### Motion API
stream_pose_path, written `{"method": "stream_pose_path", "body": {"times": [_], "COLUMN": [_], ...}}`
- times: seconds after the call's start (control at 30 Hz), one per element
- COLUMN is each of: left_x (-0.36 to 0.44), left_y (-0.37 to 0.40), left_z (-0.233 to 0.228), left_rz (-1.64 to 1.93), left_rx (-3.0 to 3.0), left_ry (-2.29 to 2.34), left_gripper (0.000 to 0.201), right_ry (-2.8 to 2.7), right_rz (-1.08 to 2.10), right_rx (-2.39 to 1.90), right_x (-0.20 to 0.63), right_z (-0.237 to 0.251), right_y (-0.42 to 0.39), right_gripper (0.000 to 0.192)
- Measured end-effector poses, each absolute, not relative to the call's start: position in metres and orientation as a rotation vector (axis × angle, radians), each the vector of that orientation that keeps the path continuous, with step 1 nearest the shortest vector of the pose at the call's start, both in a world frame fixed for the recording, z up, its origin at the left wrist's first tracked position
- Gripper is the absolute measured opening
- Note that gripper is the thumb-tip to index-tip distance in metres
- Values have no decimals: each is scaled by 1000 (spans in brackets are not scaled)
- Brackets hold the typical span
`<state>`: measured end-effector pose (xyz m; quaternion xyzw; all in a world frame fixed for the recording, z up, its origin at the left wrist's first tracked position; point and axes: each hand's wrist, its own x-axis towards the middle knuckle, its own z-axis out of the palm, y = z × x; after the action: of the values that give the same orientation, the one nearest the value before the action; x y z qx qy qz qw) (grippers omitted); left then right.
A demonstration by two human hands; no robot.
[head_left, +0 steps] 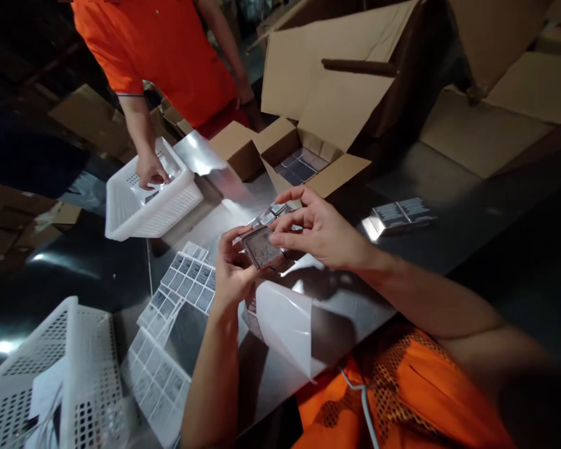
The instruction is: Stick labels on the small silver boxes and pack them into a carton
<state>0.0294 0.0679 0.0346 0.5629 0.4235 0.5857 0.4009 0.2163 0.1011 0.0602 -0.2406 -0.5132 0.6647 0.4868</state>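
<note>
A small flat square box (260,247) with a shiny grey face is held above the dark table between both my hands. My left hand (232,271) grips its near left edge from below. My right hand (318,227) pinches its far right corner with thumb and forefinger, the other fingers spread. Sheets of small printed labels (183,285) lie on the table just left of my left hand. A curled white backing sheet (285,324) lies under my wrists.
Across the table a person in an orange shirt rests a hand (150,171) in a white perforated basket (177,202). A second white basket (70,374) stands at the near left. An open carton (327,171) with small boxes sits beyond my hands; boxes (399,215) lie at the right.
</note>
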Motion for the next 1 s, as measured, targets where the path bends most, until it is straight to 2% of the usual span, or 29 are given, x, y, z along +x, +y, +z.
{"method": "stream_pose_path", "body": {"times": [0.83, 1.0], "left_x": [27, 28], "left_y": [65, 66], "left_z": [30, 30], "left_rz": [1393, 1393], "left_rx": [1400, 1431], "left_ry": [1170, 1198], "left_gripper": [62, 60], "right_ry": [-1257, -1268], "right_rz": [1547, 1430], "right_rx": [-657, -698], "right_x": [215, 212], "right_z": [57, 56], "right_y": [98, 95], "right_gripper": [49, 47]}}
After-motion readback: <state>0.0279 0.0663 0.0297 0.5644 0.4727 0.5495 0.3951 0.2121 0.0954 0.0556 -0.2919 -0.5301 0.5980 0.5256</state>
